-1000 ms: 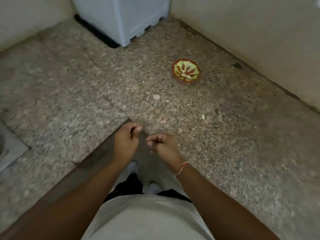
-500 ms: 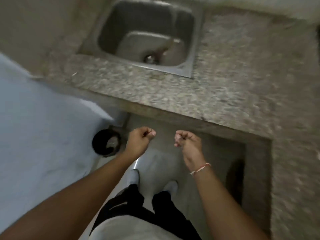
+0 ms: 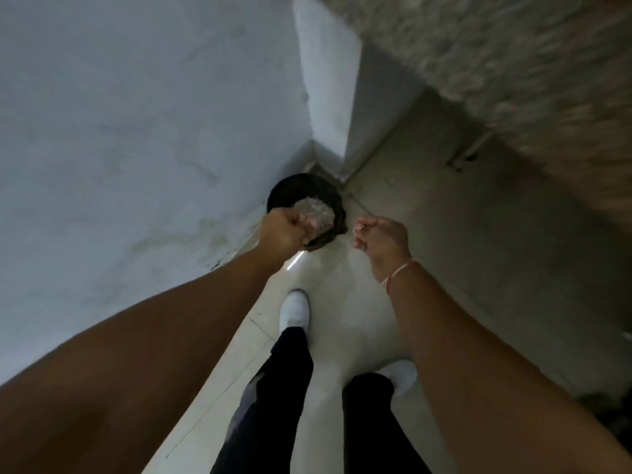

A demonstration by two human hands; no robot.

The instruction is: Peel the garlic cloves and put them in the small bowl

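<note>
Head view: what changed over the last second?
The view swung from the counter with the small bowl, past the sink, down to the floor. The left hand moved over the black bin in the corner; the right hand came along beside it, off the bin's edge. Both hands stay curled as before; what they hold cannot be seen. The bowl and sink are out of view now.

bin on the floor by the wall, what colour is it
Black bin, seen in the head view.

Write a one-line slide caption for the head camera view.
Left hand, fingers curled, over the black bin on the floor; right hand beside it.
</note>
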